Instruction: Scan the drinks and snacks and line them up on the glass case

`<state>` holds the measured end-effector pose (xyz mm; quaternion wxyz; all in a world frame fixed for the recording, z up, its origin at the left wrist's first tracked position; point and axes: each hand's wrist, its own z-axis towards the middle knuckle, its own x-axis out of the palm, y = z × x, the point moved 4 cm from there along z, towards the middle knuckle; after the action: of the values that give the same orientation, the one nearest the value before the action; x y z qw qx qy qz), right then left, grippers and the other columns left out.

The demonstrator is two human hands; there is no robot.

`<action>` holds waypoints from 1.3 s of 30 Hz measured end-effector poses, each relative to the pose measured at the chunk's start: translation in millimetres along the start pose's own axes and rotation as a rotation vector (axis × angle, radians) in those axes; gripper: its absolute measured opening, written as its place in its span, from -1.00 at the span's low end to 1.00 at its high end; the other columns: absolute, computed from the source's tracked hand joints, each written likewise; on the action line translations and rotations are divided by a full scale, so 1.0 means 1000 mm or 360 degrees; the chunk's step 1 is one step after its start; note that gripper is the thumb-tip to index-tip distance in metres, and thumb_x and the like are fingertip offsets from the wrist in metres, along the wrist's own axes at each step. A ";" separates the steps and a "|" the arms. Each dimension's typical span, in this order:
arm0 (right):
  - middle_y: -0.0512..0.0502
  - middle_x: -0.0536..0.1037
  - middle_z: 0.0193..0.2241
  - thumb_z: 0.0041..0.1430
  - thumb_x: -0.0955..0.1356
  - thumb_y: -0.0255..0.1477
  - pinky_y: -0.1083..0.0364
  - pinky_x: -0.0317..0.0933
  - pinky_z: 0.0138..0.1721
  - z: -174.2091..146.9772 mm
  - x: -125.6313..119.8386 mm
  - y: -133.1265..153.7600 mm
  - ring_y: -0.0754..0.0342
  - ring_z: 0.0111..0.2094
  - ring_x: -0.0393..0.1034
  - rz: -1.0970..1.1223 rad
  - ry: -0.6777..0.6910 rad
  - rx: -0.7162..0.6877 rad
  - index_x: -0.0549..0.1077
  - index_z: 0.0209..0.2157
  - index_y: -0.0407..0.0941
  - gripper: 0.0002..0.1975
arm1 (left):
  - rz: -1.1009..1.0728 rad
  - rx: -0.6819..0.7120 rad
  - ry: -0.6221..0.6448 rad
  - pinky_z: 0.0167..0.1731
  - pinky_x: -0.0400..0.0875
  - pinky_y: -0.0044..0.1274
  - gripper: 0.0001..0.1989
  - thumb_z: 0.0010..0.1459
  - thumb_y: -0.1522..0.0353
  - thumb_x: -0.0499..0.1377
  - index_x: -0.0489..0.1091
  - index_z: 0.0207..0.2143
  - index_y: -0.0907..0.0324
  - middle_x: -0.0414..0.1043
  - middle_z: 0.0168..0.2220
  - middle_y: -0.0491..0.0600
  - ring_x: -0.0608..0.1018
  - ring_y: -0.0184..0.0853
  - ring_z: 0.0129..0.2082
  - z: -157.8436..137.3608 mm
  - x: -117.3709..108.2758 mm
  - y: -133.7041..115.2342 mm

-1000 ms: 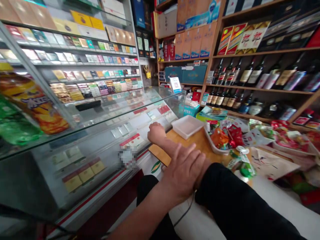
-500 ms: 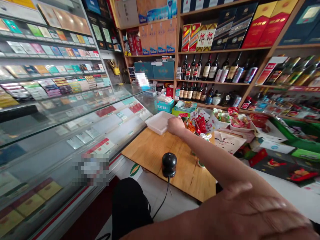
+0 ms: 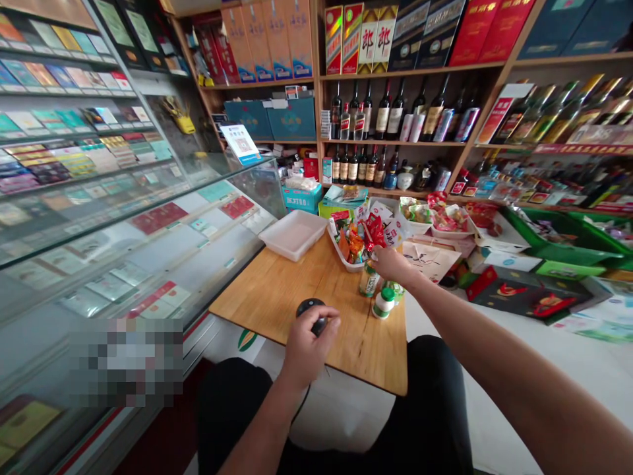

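My right hand reaches over the far right of the wooden board, fingers closed at the top of a small green-labelled jar. Its fingertips partly hide the jar's upper end. Closer to me stands a white bottle with a green cap, and a green-and-white item sits behind it. Near the front edge, my left hand is loosely curled, with a gap between thumb and fingers. It partly covers a black rounded corded device; whether they touch is unclear. Nothing shows inside the left fingers.
An open white plastic tray lies at the board's far left. Beside it, a white basket holds colourful snack packets. A glass display counter runs along the left; shelves of bottles and boxes stand behind. My knees are below the board.
My right hand has moved from the white tray to the jar on the right. My left hand has left the right forearm and come to the black device. The view has shifted rightward.
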<state>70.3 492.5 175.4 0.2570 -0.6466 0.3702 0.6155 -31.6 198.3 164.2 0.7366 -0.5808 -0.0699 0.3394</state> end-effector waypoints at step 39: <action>-0.06 0.54 -0.32 0.18 0.44 -0.09 0.06 0.52 -0.33 -0.054 0.005 0.065 0.07 -0.34 0.51 0.2415 -0.0329 -0.0429 0.42 -0.19 -0.11 -0.62 | -0.0543 -0.0367 -0.0521 0.09 0.45 -0.34 -0.54 0.15 0.21 0.32 0.45 0.04 0.25 0.57 0.00 0.16 0.60 -0.15 0.03 0.047 -0.055 0.080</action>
<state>51.0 410.0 184.2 -0.2822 -0.1812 0.6076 0.7200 -129.8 212.3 123.0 0.6911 -0.5779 -0.3234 0.2895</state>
